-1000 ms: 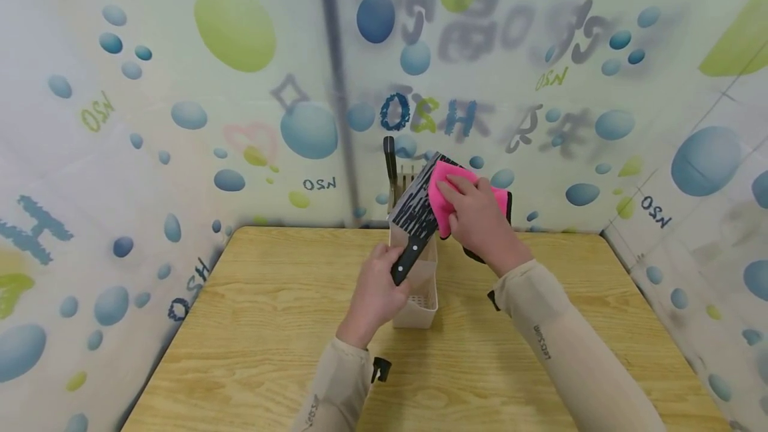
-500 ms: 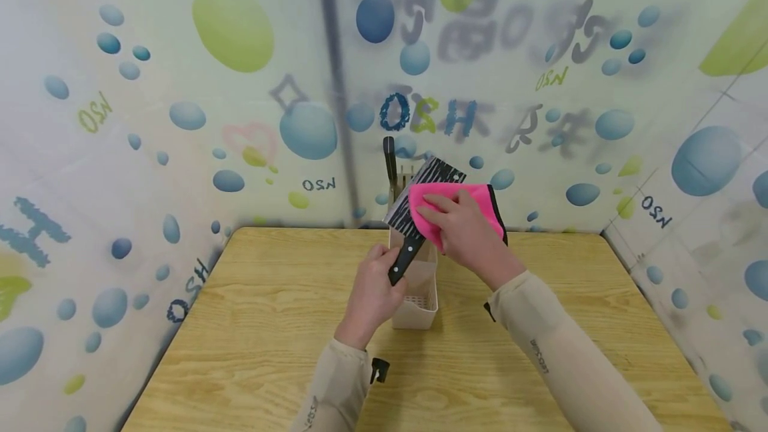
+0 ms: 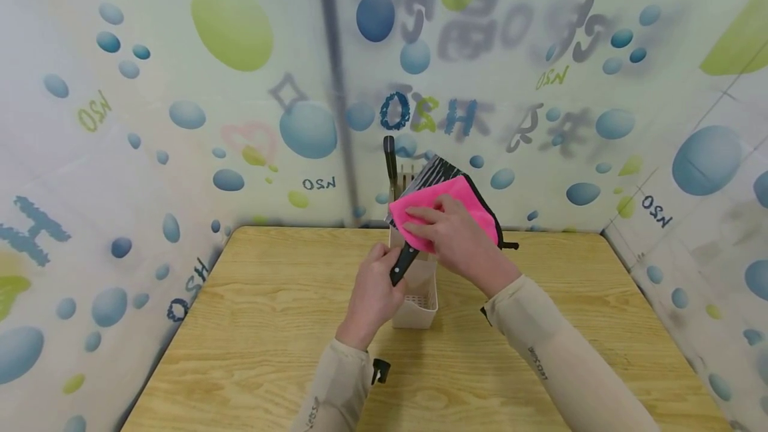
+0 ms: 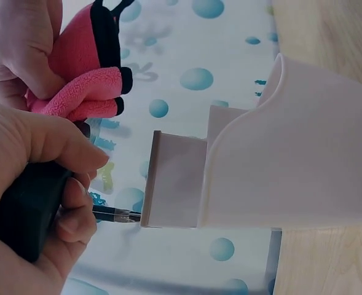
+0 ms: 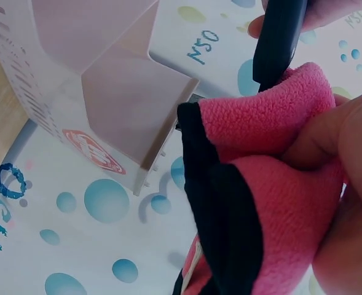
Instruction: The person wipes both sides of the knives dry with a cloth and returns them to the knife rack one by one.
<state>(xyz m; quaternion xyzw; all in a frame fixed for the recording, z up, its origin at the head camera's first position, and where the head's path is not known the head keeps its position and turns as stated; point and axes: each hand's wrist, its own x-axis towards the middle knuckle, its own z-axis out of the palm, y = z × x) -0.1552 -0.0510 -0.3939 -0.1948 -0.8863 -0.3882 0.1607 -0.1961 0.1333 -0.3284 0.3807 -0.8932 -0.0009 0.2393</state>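
My left hand [image 3: 375,289] grips the black riveted handle [image 3: 405,264] of a cleaver, its broad blade [image 3: 437,171] marked with black and silver streaks and slanting up to the right. Over the lower blade, next to the handle, lies a pink cloth [image 3: 461,200] with black edging. My right hand [image 3: 459,235] holds this cloth against the blade, fingers spread on top. In the right wrist view the cloth [image 5: 285,209] is folded between thumb and fingers. Most of the blade is hidden under it.
A pale plastic knife holder [image 3: 415,315] stands on the wooden table [image 3: 282,285] behind and below the hands. Another black-handled knife [image 3: 390,155] stands upright in its back part. A patterned wall [image 3: 270,119] rises behind the table.
My right hand has slid the pink cloth down the blade from near the far end toward the handle. My left hand and the cleaver have barely shifted.
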